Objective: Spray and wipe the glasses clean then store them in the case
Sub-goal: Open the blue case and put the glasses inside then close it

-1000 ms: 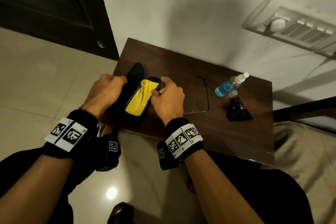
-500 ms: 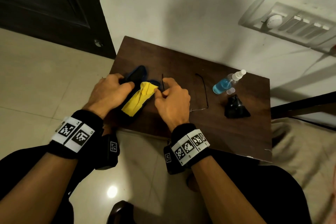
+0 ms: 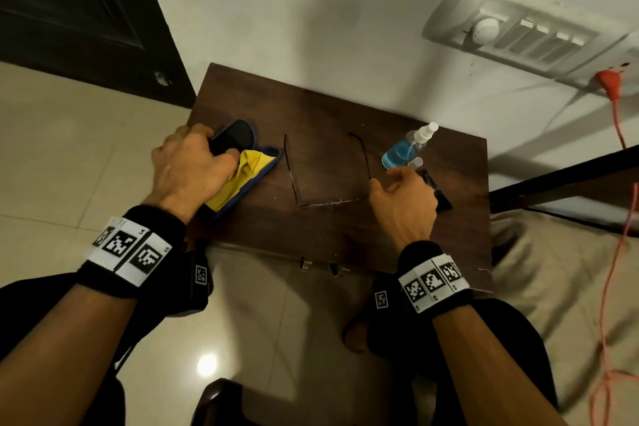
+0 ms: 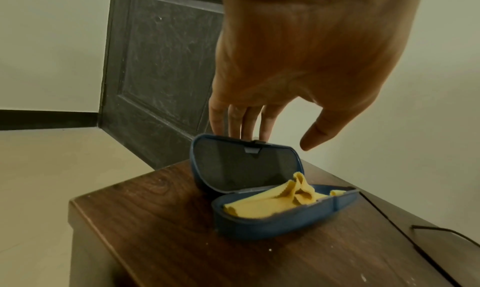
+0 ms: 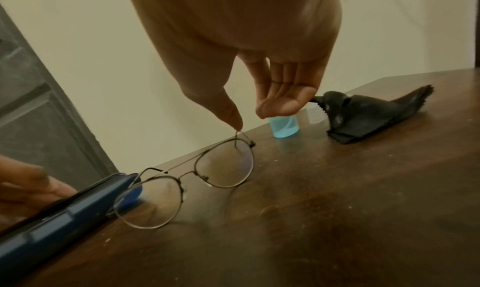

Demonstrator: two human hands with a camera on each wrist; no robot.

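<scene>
Setting: a small dark brown wooden table point(image 3: 332, 228) is set against a pale wall, with a dark panelled door point(image 3: 79, 10) to its left and a tiled floor below.
Case: a dark blue hard plastic glasses case point(image 4: 262, 193) lies open at the left end of the table, its lid raised; a crumpled yellow cleaning cloth point(image 4: 280, 199) is seen in its lower half.
Left hand: the left hand point(image 3: 190, 169) is placed over the case; in the left wrist view its straight fingers point(image 4: 233, 119) are seen at the top edge of the raised lid, with the thumb held apart. Nothing is gripped.
Glasses: thin metal-framed round-lens glasses point(image 5: 189, 182) stand on the table with temples unfolded, just beside the case; one lens rim is close against the case's end, though contact cannot be judged.
Right hand: the right hand point(image 3: 401, 201) is held above the right hinge of the glasses; the temple wire by the hinge reaches up to the thumb tip point(image 5: 231, 115), while the loosely curled fingers are kept apart from it. No pinch is shown.
Spray: a small clear spray bottle of blue liquid point(image 3: 408, 149) lies tilted near the back right of the table.
Black cloth: a crumpled black cloth point(image 5: 363, 115) rests just beside the bottle.
</scene>
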